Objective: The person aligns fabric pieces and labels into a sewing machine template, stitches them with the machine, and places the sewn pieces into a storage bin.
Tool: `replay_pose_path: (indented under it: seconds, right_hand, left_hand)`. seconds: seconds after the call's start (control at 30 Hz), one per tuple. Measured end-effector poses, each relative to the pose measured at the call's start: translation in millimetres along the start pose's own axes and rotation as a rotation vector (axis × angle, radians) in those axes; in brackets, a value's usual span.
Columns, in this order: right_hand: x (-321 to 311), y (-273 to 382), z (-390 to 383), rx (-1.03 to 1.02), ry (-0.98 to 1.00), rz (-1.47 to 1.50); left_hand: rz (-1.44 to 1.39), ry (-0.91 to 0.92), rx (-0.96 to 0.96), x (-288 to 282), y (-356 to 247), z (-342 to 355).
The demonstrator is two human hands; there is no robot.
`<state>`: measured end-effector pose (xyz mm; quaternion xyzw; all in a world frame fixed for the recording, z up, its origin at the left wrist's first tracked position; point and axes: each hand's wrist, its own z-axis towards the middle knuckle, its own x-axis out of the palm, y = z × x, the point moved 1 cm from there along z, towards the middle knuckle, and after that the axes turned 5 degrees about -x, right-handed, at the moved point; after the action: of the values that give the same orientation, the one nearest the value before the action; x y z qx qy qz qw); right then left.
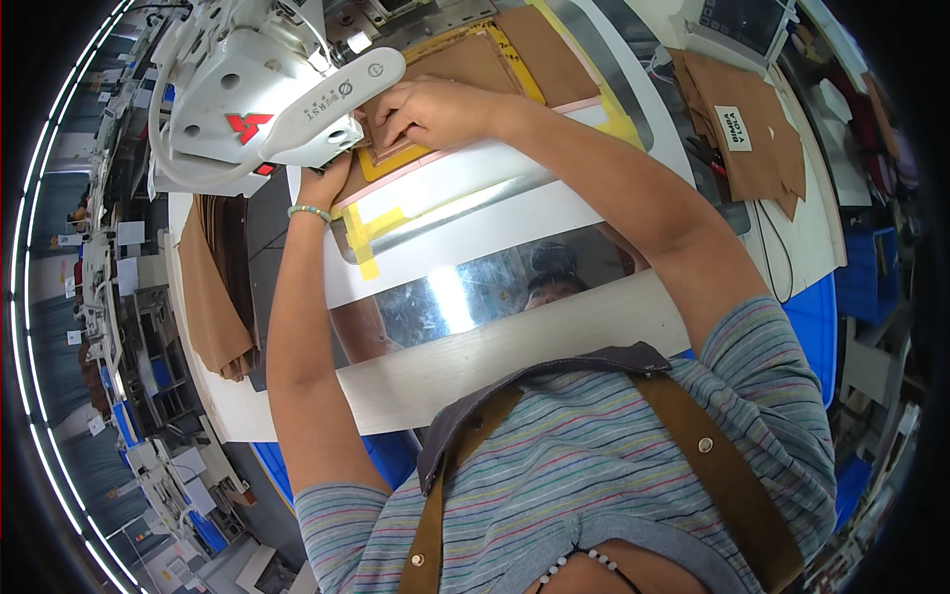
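Note:
A brown leather-like panel point(450, 67) lies in a yellow-edged template frame point(515, 74) under the white head of a sewing machine point(257, 109). My right hand point(435, 111) rests on the panel beside the machine head, its fingers bent and somewhat apart, tips down on the brown surface. I see nothing held in it. My left hand point(327, 181) reaches to the near left corner of the template, below the machine head. Its fingers are mostly hidden there, so their grip does not show. Yellow tape point(366, 241) marks the white template sheet point(475, 193) around the frame.
Brown pieces point(213, 287) hang in a stack at the left table edge. More brown pieces point(762, 158) lie at the right, near a control screen point(742, 25). A shiny metal plate point(475, 292) covers the near table. A black cable point(772, 257) loops at right.

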<state>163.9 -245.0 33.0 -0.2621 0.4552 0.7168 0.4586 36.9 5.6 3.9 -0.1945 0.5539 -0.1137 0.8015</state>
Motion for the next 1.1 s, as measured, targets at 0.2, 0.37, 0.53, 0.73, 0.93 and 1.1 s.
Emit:
replay_pose_path:
  seconds: [0.2, 0.37, 0.53, 0.73, 0.93, 1.1]
  right_hand:
    - [-2, 9, -3, 0.034, 0.002, -0.004]
    - [1, 6, -2, 0.026, -0.014, 0.001]
    - [5, 2, -1, 0.004, -0.028, 0.0]
    - [3, 1, 1, -0.02, -0.016, 0.011]
    - [2, -1, 3, -0.015, -0.043, 0.003]
    - [1, 0, 5, 0.073, -0.013, 0.005]
  left_hand:
    - [-0.051, -0.055, -0.123, -7, 53, -17]
    - [-0.076, 0.077, 0.021, 10, 19, 10]
    - [-0.06, 0.091, 0.087, 0, -7, 8]
    - [-0.108, 0.12, 0.057, 14, 30, 14]
    - [-0.086, 0.129, 0.031, 28, 65, 14]
    - [-0.046, 0.143, 0.081, 17, 60, 17]
